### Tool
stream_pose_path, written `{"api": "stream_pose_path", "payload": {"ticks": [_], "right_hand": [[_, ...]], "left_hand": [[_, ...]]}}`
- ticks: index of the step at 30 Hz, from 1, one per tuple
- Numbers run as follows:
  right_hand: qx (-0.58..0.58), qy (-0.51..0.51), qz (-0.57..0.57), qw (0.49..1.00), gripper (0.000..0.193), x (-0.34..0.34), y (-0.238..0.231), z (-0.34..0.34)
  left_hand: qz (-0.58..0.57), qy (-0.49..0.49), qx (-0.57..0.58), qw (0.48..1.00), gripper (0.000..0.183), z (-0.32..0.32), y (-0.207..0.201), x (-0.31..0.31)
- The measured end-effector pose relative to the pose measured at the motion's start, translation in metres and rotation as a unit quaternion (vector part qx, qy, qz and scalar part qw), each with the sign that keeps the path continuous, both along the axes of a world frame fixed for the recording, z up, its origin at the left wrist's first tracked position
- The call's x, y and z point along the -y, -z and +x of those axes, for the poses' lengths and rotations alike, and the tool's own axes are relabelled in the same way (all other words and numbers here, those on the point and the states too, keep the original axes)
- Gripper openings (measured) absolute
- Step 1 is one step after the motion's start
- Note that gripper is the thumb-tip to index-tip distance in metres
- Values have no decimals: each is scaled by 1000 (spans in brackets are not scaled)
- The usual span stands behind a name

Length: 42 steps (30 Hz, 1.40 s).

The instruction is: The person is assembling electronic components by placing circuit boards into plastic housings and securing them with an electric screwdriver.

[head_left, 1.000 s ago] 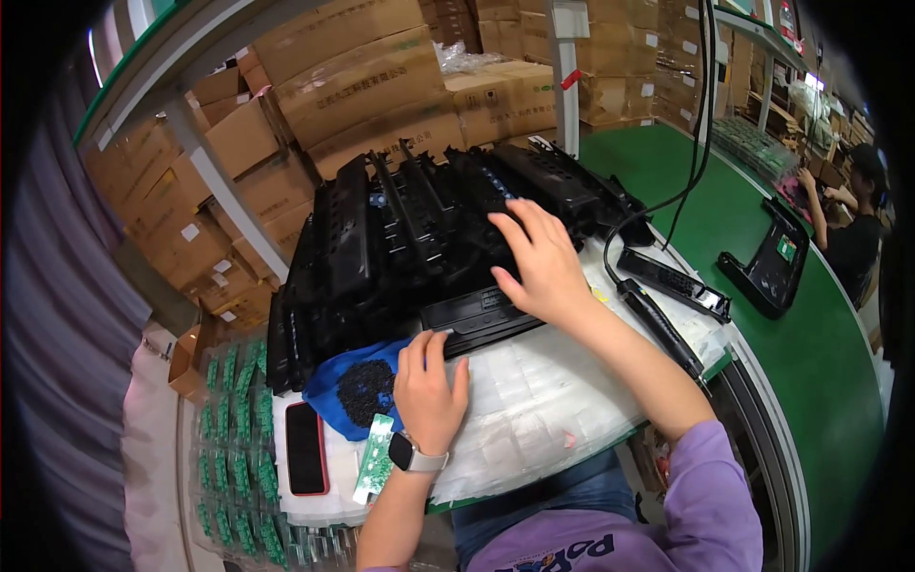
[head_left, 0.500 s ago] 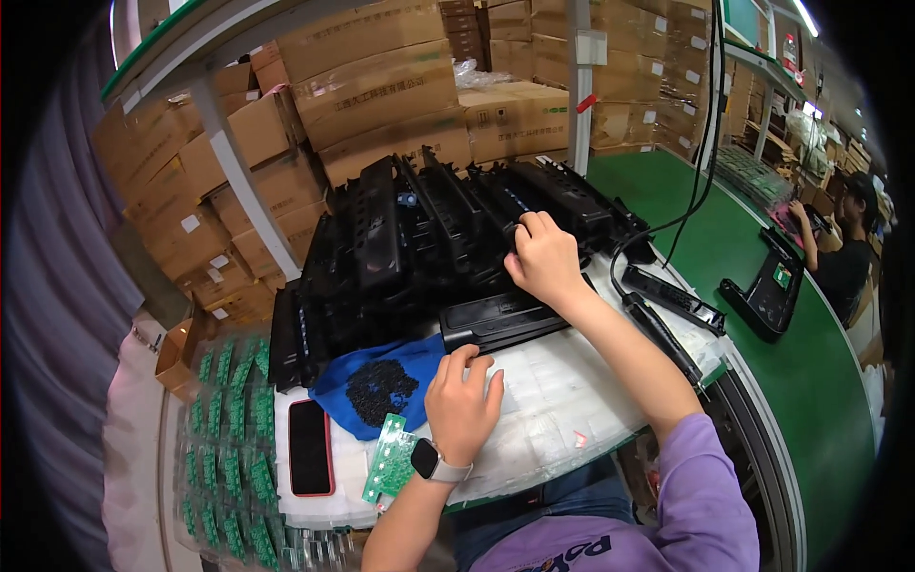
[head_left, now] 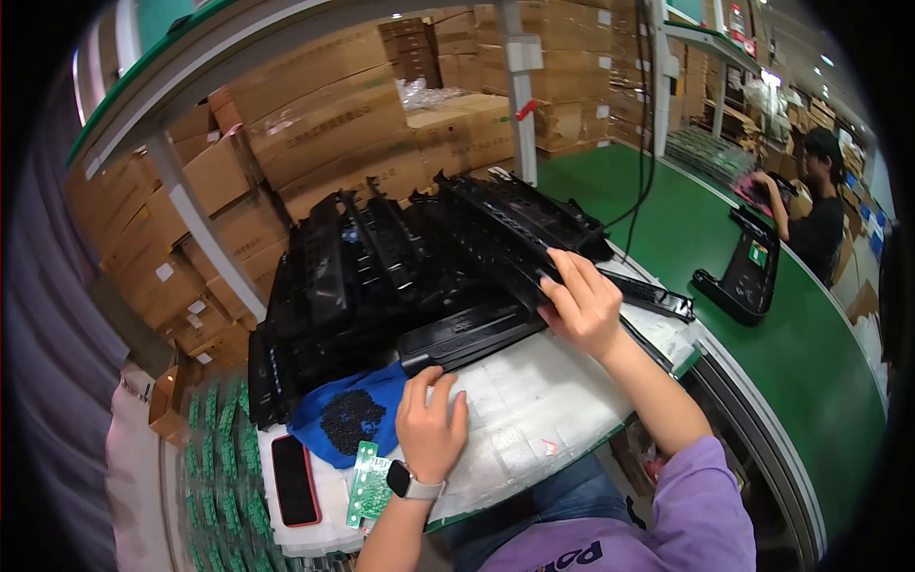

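Note:
My right hand (head_left: 586, 307) is closed on the near end of a long black plastic housing (head_left: 491, 236), which slants back over the pile of similar black housings (head_left: 334, 267). My left hand (head_left: 432, 424) is open, its fingers loosely bent, by the near edge of another black housing (head_left: 467, 336) lying flat in front of the pile. Beside the left hand a blue cloth (head_left: 307, 415) carries a heap of small black pieces (head_left: 351, 421), too small to name. A green circuit board (head_left: 367, 486) lies next to my left wrist.
A phone (head_left: 295, 486) lies on the white padded table (head_left: 515, 400). Green boards in clear trays (head_left: 224, 458) stand at the left. Cables (head_left: 634, 191) hang at the right. A black housing (head_left: 739, 272) rests on the green bench (head_left: 610, 186), where another person (head_left: 815, 214) works. Cartons (head_left: 315, 124) stand behind.
My right hand has drawn the long black housing toward me and to the right out of the pile. The left hand stays near the flat housing. The view has shifted.

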State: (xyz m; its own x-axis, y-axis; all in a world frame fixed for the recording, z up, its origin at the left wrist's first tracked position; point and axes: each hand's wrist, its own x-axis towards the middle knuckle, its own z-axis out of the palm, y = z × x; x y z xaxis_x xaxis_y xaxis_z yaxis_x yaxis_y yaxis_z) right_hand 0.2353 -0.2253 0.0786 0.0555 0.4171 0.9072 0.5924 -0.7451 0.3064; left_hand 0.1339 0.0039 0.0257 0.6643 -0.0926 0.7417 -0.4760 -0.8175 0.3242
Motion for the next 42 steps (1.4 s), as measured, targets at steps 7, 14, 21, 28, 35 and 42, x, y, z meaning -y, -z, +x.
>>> {"api": "stream_pose_path", "payload": {"ticks": [7, 14, 21, 28, 35, 42], "right_hand": [[-6, -68, -56, 996, 15, 66, 10, -114], [-143, -196, -65, 968, 16, 86, 48, -125], [-337, -157, -37, 927, 25, 76, 90, -84], [-379, -155, -19, 912, 20, 62, 99, -51], [-360, -213, 70, 906, 14, 45, 55, -7], [-221, -183, 56, 956, 24, -38, -1, 98]], "left_hand": [[138, -39, 266, 953, 39, 0, 1, 5], [331, 120, 195, 916, 20, -20, -14, 19], [375, 175, 31, 910, 29, -65, 18, 7], [334, 116, 20, 935, 30, -76, 29, 6], [306, 41, -38, 950, 37, -48, 36, 28], [247, -29, -133, 959, 56, -33, 30, 52]]}}
